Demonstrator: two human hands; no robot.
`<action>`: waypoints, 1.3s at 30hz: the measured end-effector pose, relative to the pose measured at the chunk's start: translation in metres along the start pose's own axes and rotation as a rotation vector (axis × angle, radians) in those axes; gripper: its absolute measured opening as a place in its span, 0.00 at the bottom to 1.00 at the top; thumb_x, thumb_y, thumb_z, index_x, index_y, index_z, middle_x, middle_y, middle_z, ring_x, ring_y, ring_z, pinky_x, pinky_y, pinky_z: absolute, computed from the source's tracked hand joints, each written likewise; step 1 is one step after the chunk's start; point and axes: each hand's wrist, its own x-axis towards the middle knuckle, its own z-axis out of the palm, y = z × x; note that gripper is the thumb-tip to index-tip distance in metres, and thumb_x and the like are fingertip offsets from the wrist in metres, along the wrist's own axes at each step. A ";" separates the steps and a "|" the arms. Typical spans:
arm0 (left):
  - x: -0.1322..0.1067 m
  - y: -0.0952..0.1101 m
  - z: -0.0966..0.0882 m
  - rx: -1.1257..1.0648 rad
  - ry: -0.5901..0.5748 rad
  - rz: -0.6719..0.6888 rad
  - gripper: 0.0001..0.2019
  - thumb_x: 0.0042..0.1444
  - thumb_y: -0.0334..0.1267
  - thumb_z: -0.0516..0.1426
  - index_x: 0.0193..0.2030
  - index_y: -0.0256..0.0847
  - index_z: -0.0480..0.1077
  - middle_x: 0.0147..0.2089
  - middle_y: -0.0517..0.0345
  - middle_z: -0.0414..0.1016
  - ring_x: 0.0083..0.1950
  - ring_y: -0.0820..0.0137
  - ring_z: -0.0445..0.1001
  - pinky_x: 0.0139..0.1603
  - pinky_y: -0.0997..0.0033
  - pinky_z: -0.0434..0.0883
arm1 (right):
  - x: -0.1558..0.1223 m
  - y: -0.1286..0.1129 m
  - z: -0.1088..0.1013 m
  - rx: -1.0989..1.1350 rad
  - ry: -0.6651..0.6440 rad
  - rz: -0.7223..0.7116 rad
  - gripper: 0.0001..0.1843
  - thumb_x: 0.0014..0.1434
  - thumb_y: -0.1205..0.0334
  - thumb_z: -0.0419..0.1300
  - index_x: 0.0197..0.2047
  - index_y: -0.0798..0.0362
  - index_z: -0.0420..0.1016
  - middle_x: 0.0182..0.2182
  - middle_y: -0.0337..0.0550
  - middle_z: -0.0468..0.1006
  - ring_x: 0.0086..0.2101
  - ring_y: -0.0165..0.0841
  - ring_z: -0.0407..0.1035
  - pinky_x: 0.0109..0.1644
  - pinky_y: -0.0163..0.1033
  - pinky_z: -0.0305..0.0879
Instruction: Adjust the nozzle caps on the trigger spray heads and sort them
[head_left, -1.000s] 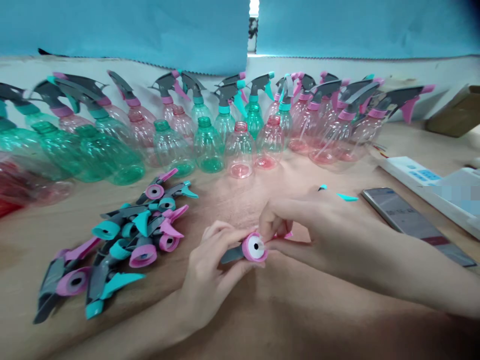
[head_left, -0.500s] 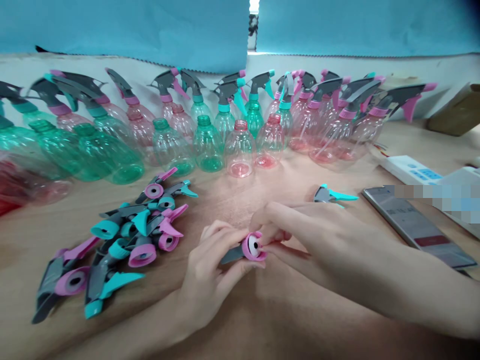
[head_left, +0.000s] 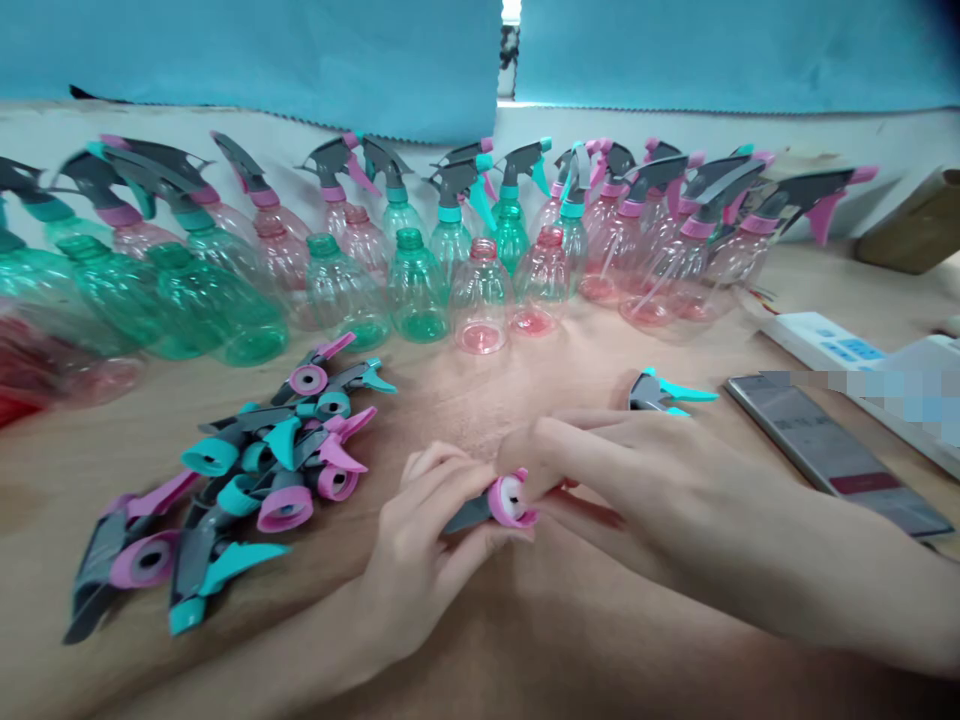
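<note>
My left hand (head_left: 431, 535) is closed around a grey spray head (head_left: 469, 512), whose pink collar (head_left: 512, 500) faces right, toward my other hand. A white inner disc shows in the collar's mouth. The curled fingers of my right hand (head_left: 585, 465) press together at that mouth and cover part of the disc. Whatever they pinch is hidden. To the left lies a pile of loose trigger spray heads (head_left: 292, 450), grey with pink or teal collars and triggers. One more teal and grey spray head (head_left: 652, 392) lies just beyond my right hand.
Behind my hands stand open bottles, among them a clear pink one (head_left: 481, 310) and a green one (head_left: 416, 295). Several bottles with spray heads (head_left: 694, 230) line the wall. On the right are a phone (head_left: 832, 450) and a white power strip (head_left: 825, 335).
My right hand's fingers have moved a little inward over the collar's mouth, covering the disc's dark central hole. The left hand still holds the spray head, shifted very slightly.
</note>
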 end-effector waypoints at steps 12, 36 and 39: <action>0.001 -0.001 0.001 -0.061 -0.013 0.026 0.15 0.58 0.39 0.59 0.51 0.41 0.68 0.39 0.55 0.75 0.40 0.66 0.68 0.41 0.64 0.67 | 0.000 0.002 0.002 -0.094 0.027 0.052 0.11 0.58 0.66 0.57 0.44 0.47 0.61 0.30 0.33 0.75 0.23 0.26 0.66 0.21 0.32 0.46; 0.000 0.017 -0.028 0.215 0.102 0.072 0.16 0.54 0.29 0.59 0.48 0.43 0.65 0.40 0.55 0.72 0.42 0.64 0.67 0.43 0.61 0.67 | -0.010 -0.013 -0.015 0.009 0.030 -0.006 0.07 0.63 0.57 0.54 0.44 0.46 0.68 0.36 0.34 0.77 0.34 0.31 0.71 0.32 0.35 0.62; -0.004 0.013 -0.056 0.390 0.208 -0.037 0.17 0.53 0.30 0.59 0.49 0.46 0.64 0.43 0.56 0.72 0.44 0.62 0.68 0.44 0.60 0.67 | -0.012 -0.012 -0.013 0.021 0.029 0.059 0.11 0.61 0.53 0.56 0.47 0.42 0.67 0.43 0.35 0.76 0.41 0.34 0.71 0.37 0.38 0.65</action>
